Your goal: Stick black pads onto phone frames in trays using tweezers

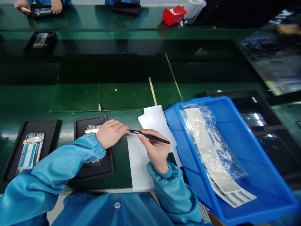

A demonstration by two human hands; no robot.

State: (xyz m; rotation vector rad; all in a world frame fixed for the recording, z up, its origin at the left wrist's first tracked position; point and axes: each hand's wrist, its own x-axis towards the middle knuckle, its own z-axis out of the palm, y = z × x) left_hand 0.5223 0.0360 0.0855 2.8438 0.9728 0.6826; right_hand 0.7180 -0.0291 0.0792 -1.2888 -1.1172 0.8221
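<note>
Black tweezers (152,137) are gripped in my right hand (157,150), their tips pointing left. My left hand (112,133) meets those tips with its fingers closed together. A small dark piece (126,135) shows at the left fingertips, too small to name and partly hidden. Beneath my left hand and sleeve, a phone frame (94,128) lies in a black tray (105,163), largely covered. White sheets (140,169) lie under and around my right hand. Further left, a second phone frame (30,152) with blue strips rests in another black tray (50,135).
On the right stands a blue bin (235,125) holding strips of stickers (211,157) and clear plastic bags. Across the green bench, a co-worker's hands (56,5) touch a tray. A red box (174,15) and another tray with a phone frame (40,40) sit farther back.
</note>
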